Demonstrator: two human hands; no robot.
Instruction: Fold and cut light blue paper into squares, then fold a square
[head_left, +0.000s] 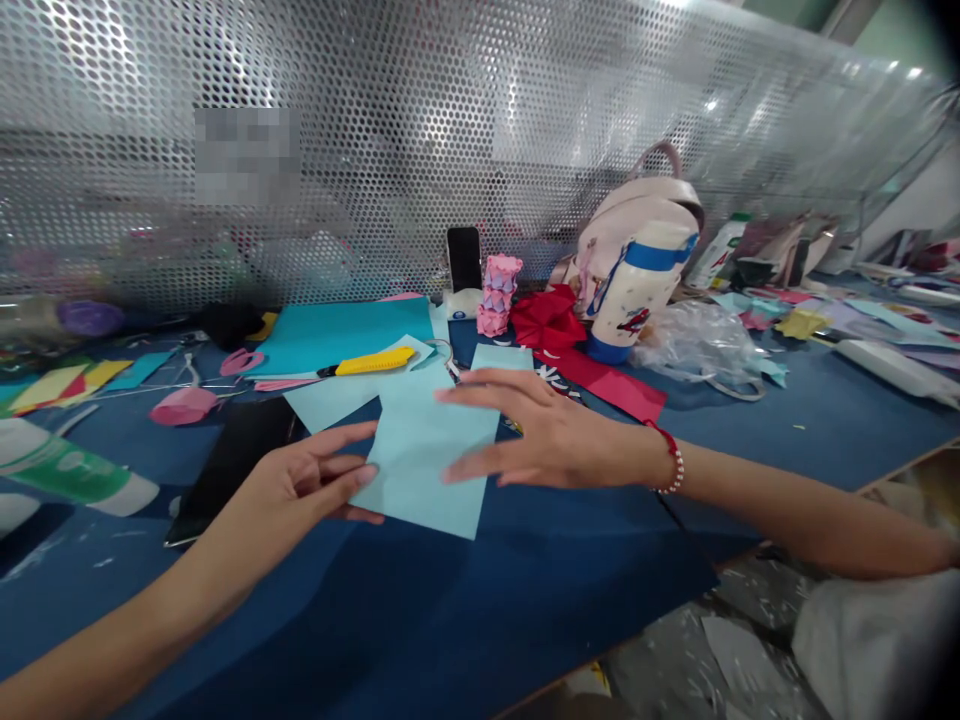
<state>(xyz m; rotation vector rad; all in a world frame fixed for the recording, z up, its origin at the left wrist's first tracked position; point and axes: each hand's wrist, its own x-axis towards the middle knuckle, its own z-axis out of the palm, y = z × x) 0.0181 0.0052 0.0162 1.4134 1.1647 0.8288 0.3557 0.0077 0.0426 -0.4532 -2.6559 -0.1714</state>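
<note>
A light blue sheet of paper [424, 465] is held a little above the blue tabletop. My left hand [311, 480] pinches its left edge between thumb and fingers. Over the sheet's right side hovers my right hand [540, 430], fingers spread apart; whether the fingertips touch the paper I cannot tell. Behind the sheet lie more light blue paper [330, 402] and a yellow utility knife [375, 361]. A teal stack of paper [337, 330] is farther back.
A dark phone or tablet [236, 460] and a green-white tube [75, 470] lie at left. Behind stand a phone [464, 258], pink folded-paper column [498, 295], white-blue bottle [637, 290] and backpack [600, 220]. Red paper [615, 382] and a plastic bag [697, 345] are at right.
</note>
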